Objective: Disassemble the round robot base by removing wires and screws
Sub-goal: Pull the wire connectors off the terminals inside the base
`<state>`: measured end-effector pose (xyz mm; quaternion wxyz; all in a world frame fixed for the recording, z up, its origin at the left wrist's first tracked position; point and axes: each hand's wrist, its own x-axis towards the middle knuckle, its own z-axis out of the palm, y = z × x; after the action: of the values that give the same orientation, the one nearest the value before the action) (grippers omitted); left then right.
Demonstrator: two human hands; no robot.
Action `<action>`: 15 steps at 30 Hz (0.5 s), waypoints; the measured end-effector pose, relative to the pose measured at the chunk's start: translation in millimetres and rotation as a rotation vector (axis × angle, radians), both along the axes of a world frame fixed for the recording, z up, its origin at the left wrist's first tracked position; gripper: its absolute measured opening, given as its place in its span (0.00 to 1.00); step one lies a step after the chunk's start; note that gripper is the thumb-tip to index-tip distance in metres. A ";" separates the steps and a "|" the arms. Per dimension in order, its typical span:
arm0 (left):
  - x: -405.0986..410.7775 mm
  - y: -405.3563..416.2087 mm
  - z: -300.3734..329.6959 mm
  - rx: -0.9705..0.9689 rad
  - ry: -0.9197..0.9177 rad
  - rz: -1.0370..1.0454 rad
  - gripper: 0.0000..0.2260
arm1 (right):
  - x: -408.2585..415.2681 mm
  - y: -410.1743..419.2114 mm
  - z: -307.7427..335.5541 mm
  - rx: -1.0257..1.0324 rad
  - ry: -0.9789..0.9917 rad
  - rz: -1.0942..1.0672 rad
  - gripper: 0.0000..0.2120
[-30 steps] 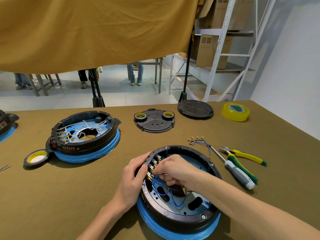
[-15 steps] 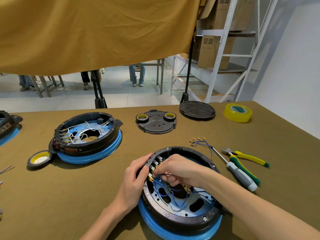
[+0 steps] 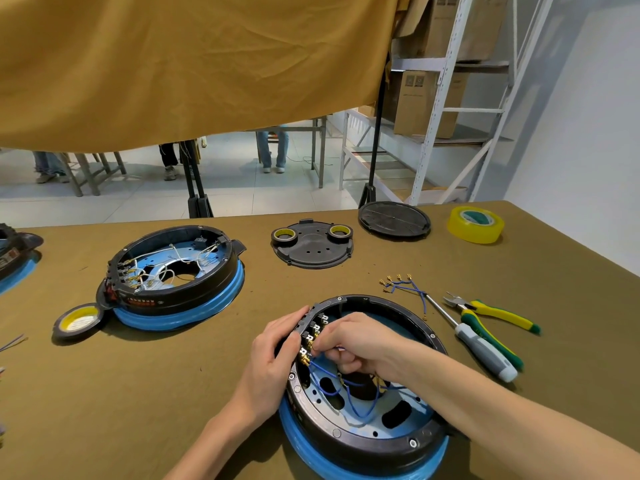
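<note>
Two hands at the near round base [image 3: 363,434], which sits at the table's front edge on its blue ring. Left hand [image 3: 273,358] wraps the outer left rim, fingers curled over the black wall beside the terminal row [image 3: 310,341], bracing it. Right hand [image 3: 360,344] reaches inside the shell, fingers bunched and curled at the brass terminals, pinching what looks like a blue wire [image 3: 349,396] end; the exact contact is hidden under the fingertips. More blue wire loops loose across the base's blue floor.

Second base [image 3: 173,282], left and farther back, carries white wires; red lettering on its front wall is too small to read. Black tape roll [image 3: 78,320] with yellow core touches its near left side.

Right of the near base: loose blue wires with brass terminals [image 3: 403,287], a grey-handled screwdriver [image 3: 485,351], and yellow-green cutters [image 3: 491,315] just beside it.

Far side of table: black cover plate [image 3: 311,252] with two small tape rolls on it, a round black lid [image 3: 394,221], a yellow tape roll [image 3: 475,224]. Olive cloth [image 3: 138,375] covers the table. Cardboard boxes [image 3: 426,102] on the shelving behind carry marks too small to read.
</note>
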<state>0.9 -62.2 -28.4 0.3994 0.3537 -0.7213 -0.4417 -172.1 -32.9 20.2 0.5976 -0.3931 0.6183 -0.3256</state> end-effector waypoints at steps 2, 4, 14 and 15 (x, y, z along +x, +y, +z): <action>-0.2 0.6 -0.3 0.003 0.006 0.002 0.29 | -2.4 -1.0 1.5 0.003 -0.007 0.006 0.07; -0.7 1.3 -0.9 0.007 0.004 0.002 0.25 | -2.3 -0.9 0.7 0.004 -0.006 0.006 0.07; -1.0 2.4 -1.3 0.024 0.000 0.019 0.23 | -0.6 0.5 3.4 0.010 -0.018 -0.008 0.08; -1.1 2.1 -1.5 0.023 0.000 0.019 0.23 | 0.7 1.6 2.8 0.012 -0.021 -0.012 0.08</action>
<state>-0.2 -60.1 -29.9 0.3994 0.3653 -0.7129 -0.4459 -171.4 -31.3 22.9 0.6044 -0.3823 0.6165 -0.3295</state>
